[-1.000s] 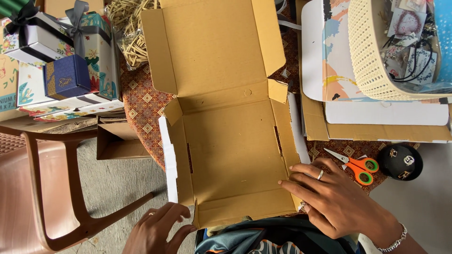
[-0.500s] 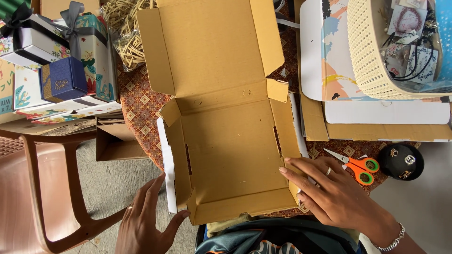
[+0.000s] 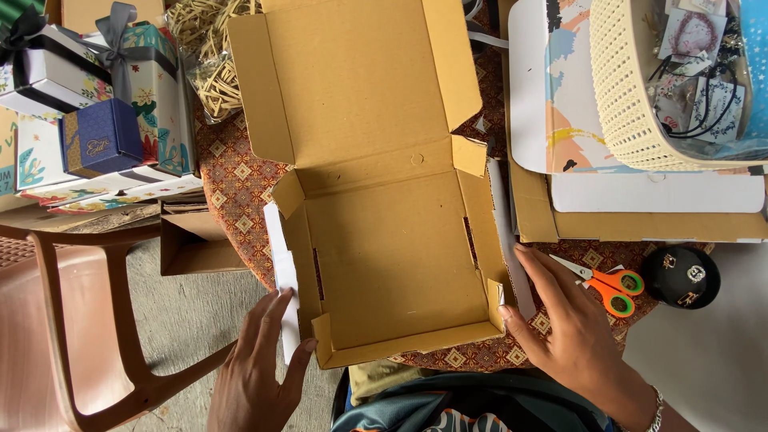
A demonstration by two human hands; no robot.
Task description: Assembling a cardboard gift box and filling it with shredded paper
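An open brown cardboard mailer box [image 3: 396,256] lies on a patterned tablecloth [image 3: 236,180], its lid folded back away from me. My left hand [image 3: 260,368] presses flat against the outside of the box's left wall, fingers apart, beside a white strip [image 3: 282,272] along that side. My right hand [image 3: 572,328] rests flat against the right wall near the front corner, fingers spread. Neither hand grips anything. Orange-handled scissors [image 3: 610,284] lie just right of my right hand.
A cream perforated basket [image 3: 632,88] with small items stands at the back right on flat cardboard and a printed sheet. Gift boxes [image 3: 104,96] and raffia [image 3: 212,48] sit at the back left. A black round object [image 3: 682,276] lies right; a brown plastic chair [image 3: 64,320] stands left.
My left hand has risen from below the box edge and now lies flat against the left wall. My right hand has shifted slightly along the right wall.
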